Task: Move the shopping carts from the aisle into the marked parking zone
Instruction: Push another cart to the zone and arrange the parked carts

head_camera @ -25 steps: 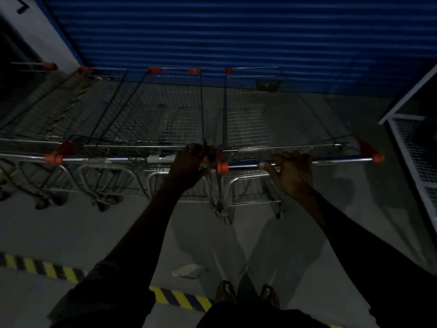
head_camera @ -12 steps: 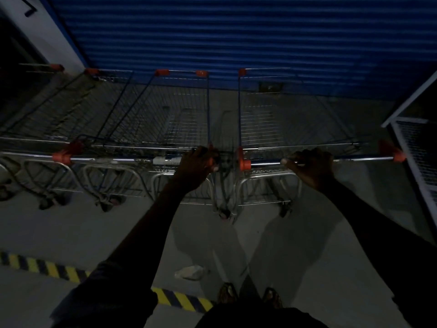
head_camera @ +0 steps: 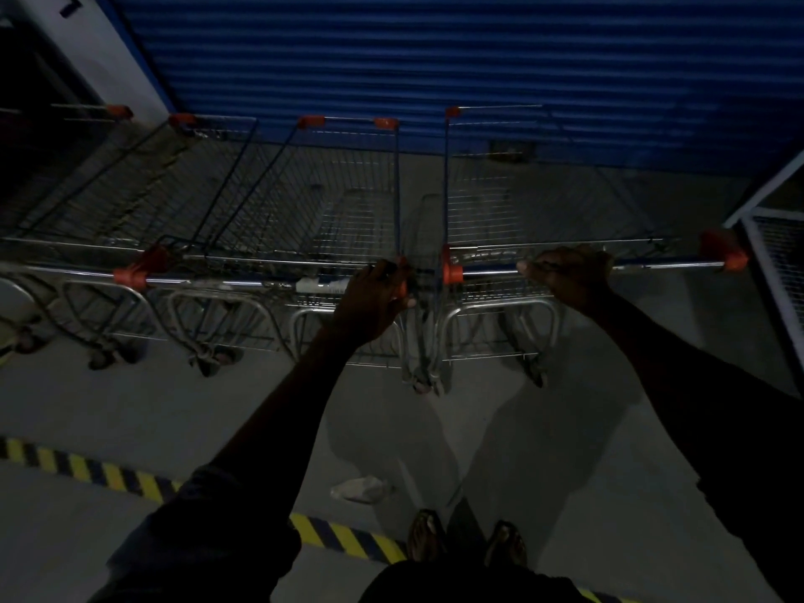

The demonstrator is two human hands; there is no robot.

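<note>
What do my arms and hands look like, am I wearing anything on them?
The left hand and right hand are bare, without gloves. A dark left sleeve and dark right sleeve leave the forearms uncovered. Dim light hides finer details.

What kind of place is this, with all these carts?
Probably a store's cart parking bay, dimly lit: a row of wire carts stands before a blue roller shutter, and yellow-and-black tape on the floor marks the edge.

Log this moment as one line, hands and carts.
left hand: grips neighbouring cart handle | right hand: grips rightmost cart handle | carts: facing blue shutter | striped tape: behind carts
</note>
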